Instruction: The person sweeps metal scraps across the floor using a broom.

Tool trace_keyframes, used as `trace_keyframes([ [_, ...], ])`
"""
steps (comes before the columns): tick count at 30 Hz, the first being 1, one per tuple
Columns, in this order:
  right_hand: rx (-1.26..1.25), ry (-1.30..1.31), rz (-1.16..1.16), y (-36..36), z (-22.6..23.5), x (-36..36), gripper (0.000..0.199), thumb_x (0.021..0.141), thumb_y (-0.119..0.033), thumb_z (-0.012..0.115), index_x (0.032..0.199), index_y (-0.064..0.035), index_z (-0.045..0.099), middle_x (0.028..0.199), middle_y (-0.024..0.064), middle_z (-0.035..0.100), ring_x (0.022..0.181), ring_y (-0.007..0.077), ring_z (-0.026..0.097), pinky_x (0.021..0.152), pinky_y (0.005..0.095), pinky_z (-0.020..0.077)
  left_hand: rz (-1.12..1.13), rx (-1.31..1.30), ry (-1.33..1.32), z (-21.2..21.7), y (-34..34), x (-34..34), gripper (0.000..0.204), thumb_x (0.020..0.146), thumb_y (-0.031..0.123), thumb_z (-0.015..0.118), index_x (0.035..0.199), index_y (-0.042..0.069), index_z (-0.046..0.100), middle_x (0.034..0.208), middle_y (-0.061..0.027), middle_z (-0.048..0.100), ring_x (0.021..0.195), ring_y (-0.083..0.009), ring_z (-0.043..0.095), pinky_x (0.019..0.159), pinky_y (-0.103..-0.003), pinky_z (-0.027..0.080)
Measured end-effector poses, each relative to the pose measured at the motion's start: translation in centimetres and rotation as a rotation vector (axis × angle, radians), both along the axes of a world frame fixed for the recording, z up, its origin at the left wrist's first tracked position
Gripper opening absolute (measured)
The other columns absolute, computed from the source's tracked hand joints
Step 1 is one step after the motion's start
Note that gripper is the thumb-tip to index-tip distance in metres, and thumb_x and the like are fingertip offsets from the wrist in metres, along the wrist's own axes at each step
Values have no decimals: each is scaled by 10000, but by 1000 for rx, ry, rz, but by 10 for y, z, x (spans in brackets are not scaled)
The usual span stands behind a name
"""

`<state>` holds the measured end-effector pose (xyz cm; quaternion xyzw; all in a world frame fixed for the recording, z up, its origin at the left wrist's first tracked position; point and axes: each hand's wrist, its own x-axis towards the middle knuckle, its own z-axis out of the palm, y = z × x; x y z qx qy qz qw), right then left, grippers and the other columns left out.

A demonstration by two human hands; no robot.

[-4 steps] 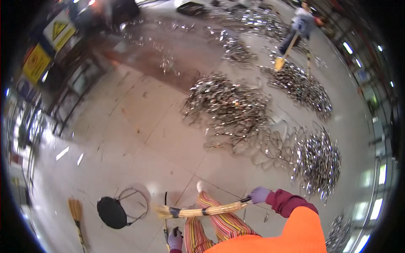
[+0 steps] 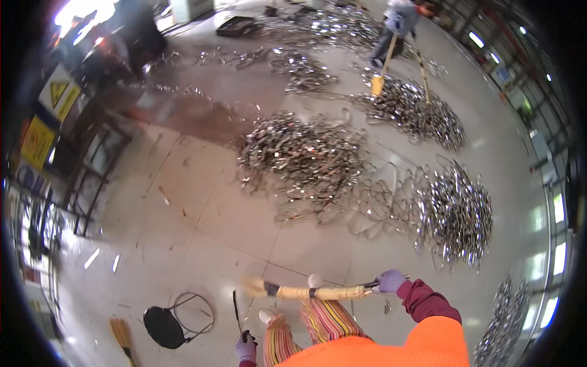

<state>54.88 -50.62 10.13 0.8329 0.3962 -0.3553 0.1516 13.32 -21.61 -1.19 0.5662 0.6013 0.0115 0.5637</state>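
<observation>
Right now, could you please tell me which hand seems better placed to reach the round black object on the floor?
Probably the left hand, nearer the round black object, though apparently holding a stick; the right hand is farther off, gripping a broom.

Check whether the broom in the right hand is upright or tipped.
Tipped: the broom extends sideways from the right hand, bristles pointing left.

My right hand (image 2: 391, 281) is closed in a firm grip, its arm bent out in front of me to the right. My left hand (image 2: 246, 350) hangs lower, near my left leg (image 2: 281, 342), its dark fingertips bent; how tightly they close is unclear.
</observation>
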Motion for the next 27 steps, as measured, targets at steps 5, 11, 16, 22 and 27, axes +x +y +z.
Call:
trace_keyframes([
  [5, -101, -74, -549, -174, 46, -24, 294, 684, -350, 440, 823, -104, 523, 726, 114, 559, 685, 250, 541, 610, 350, 404, -43, -208, 49, 33, -46, 49, 203, 761, 142, 416, 929, 36, 460, 593, -93, 507, 428, -139, 479, 364, -264, 377],
  [11, 288, -224, -970, -225, -5, 39, 296, 639, -335, 498, 795, -84, 518, 583, 77, 542, 569, 211, 541, 553, 310, 404, -126, -240, 202, 10, -95, 127, 245, 754, 182, 427, 943, 27, 446, 641, -135, 534, 480, -208, 517, 411, -313, 417],
  [16, 526, 109, -1553, -245, -4, 166, 230, 655, -241, 514, 782, -49, 511, 551, 75, 539, 481, 164, 518, 462, 271, 392, -265, -73, 432, 125, -151, 326, 244, 731, 220, 450, 857, 43, 559, 715, -113, 575, 660, -200, 552, 562, -299, 426],
  [22, 685, 148, -1783, -261, 4, 336, 204, 674, -200, 549, 742, -15, 495, 481, 63, 509, 341, 106, 435, 316, 228, 324, -48, -201, 153, 47, -102, 461, 216, 762, 192, 386, 875, 20, 453, 621, -130, 517, 393, -218, 488, 351, -305, 426],
  [27, 526, -289, -1754, -323, 17, 467, 247, 690, -270, 551, 729, -34, 487, 496, 61, 514, 307, 113, 404, 301, 246, 300, -43, -181, -120, 76, -102, 677, 241, 776, 221, 411, 958, 69, 452, 682, -112, 524, 464, -191, 509, 401, -282, 427],
])
